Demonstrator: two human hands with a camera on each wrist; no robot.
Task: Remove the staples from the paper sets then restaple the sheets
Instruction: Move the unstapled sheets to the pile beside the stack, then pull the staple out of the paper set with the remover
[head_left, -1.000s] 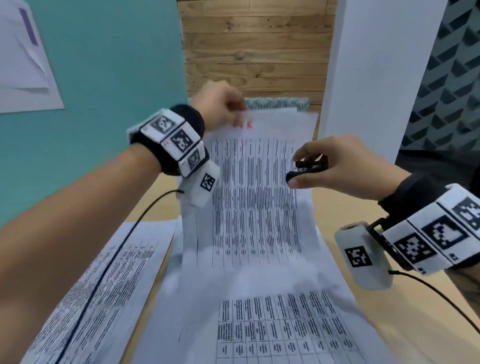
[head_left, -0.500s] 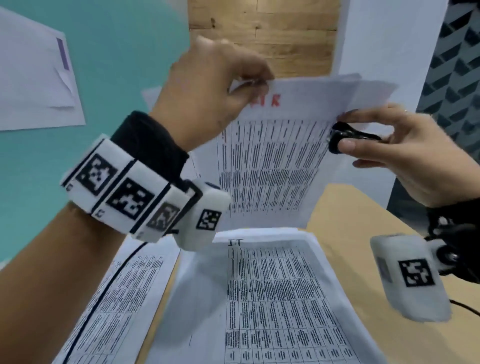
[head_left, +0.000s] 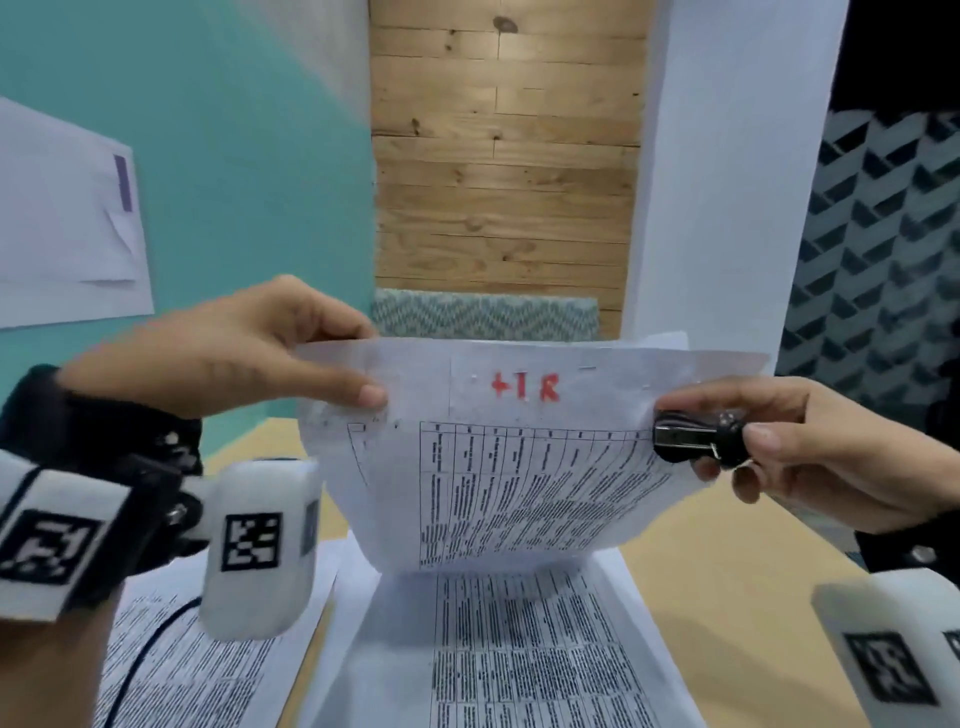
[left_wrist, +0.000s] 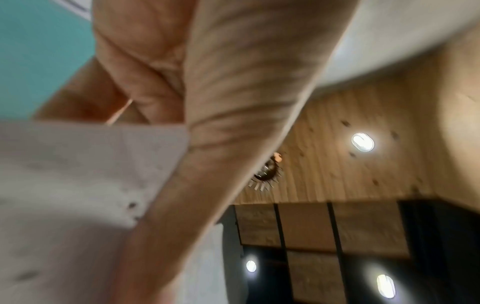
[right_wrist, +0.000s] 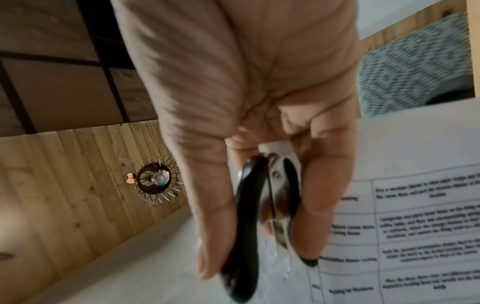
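Observation:
A stapled paper set with red handwriting near its top edge is held up in the air, printed tables facing me. My left hand pinches its top left corner between thumb and fingers; the same corner of the paper set shows in the left wrist view. My right hand grips a small black staple remover against the sheet's right edge, fingers also behind the paper. The right wrist view shows the staple remover squeezed between thumb and fingers. A short staple sits near the top edge.
More printed sheets lie flat on the wooden table below the raised set, and another set lies to the left under a black cable. A patterned chair back stands behind the table. A white pillar rises at right.
Both hands lifted the top paper set off the table and turned it upright. The right hand carried the staple remover to the sheet's right edge. The view tilted upward.

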